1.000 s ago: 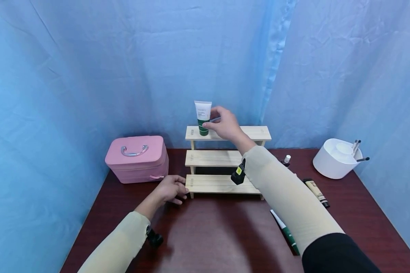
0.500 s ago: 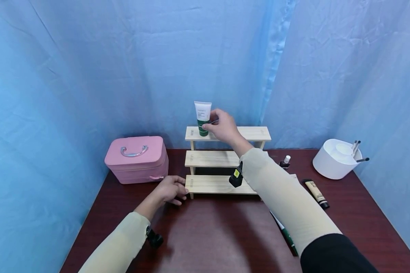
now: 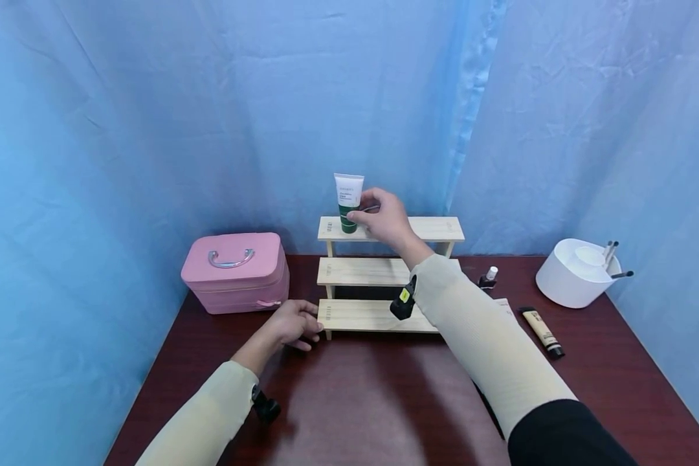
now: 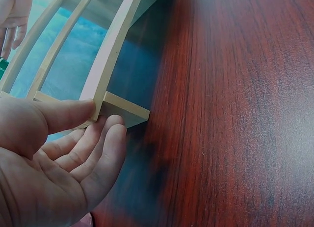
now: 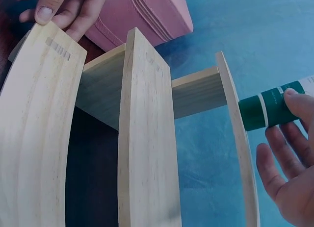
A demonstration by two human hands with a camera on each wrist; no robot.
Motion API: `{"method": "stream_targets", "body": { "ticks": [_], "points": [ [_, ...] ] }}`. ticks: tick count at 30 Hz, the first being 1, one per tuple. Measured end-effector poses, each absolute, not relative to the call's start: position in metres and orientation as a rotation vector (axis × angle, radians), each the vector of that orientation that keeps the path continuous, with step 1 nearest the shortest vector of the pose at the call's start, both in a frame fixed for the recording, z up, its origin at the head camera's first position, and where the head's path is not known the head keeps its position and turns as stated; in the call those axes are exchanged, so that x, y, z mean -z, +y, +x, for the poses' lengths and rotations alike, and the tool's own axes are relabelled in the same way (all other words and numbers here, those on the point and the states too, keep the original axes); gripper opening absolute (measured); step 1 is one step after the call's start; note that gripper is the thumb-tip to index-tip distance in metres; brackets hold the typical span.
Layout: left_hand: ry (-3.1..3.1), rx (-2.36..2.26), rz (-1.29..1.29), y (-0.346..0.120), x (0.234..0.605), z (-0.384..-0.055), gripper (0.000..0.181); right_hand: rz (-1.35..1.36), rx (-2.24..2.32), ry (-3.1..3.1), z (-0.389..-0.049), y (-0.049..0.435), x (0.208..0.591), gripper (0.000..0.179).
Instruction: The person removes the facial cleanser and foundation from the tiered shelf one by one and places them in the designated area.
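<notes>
My right hand (image 3: 387,220) holds a white and green squeeze tube (image 3: 349,197) between thumb and fingers. The tube stands upright, cap down, at the left end of the top board of a three-step wooden display shelf (image 3: 373,272). In the right wrist view the green cap (image 5: 251,113) meets that board. My left hand (image 3: 294,323) grips the left end of the lowest board. Its thumb lies on the board in the left wrist view, and the fingers (image 4: 105,148) curl at the underside.
A pink case (image 3: 233,272) stands left of the shelf. To the right are a small dark bottle with a white cap (image 3: 488,278), a beige tube with a black cap (image 3: 542,332) and a white round holder with brushes (image 3: 576,275). A blue curtain (image 3: 268,116) hangs behind.
The right forearm has lowered slightly, showing more of the small dark bottle and covering most of the slim green and white item on the table. Both hands keep their hold; the tube stays in place.
</notes>
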State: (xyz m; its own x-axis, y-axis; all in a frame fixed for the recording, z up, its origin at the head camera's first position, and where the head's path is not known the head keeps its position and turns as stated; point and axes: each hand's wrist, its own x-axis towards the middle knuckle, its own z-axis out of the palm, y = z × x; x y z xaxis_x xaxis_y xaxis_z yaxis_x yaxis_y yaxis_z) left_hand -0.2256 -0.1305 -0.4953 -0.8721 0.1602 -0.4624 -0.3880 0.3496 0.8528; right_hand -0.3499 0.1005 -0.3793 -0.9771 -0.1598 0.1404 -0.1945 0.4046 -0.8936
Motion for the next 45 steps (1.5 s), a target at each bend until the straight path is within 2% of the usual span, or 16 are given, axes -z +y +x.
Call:
{"method": "stream_targets", "body": {
  "ticks": [11,18,23,38,45],
  "points": [
    [2.126,-1.552,-0.192,-0.128,0.5,-0.227,0.038,0.447,-1.775,-2.551,-0.333,0.14,0.363,0.039],
    [2.134,-1.569,-0.187,-0.131,0.502,-0.229,0.039,0.471,-1.725,-2.556,-0.309,0.192,0.35,0.044],
    [2.135,-1.573,-0.196,-0.131,0.502,-0.229,0.04,0.391,-1.686,-2.58,-0.285,0.235,0.352,0.044],
    [2.115,-1.6,-0.186,-0.132,0.504,-0.228,0.04,0.12,-1.464,-2.786,-0.188,0.365,0.395,0.044],
    [2.107,-1.593,-0.176,-0.133,0.502,-0.228,0.041,-0.005,-1.485,-2.856,-0.147,0.414,0.431,0.036]
  ]
}}
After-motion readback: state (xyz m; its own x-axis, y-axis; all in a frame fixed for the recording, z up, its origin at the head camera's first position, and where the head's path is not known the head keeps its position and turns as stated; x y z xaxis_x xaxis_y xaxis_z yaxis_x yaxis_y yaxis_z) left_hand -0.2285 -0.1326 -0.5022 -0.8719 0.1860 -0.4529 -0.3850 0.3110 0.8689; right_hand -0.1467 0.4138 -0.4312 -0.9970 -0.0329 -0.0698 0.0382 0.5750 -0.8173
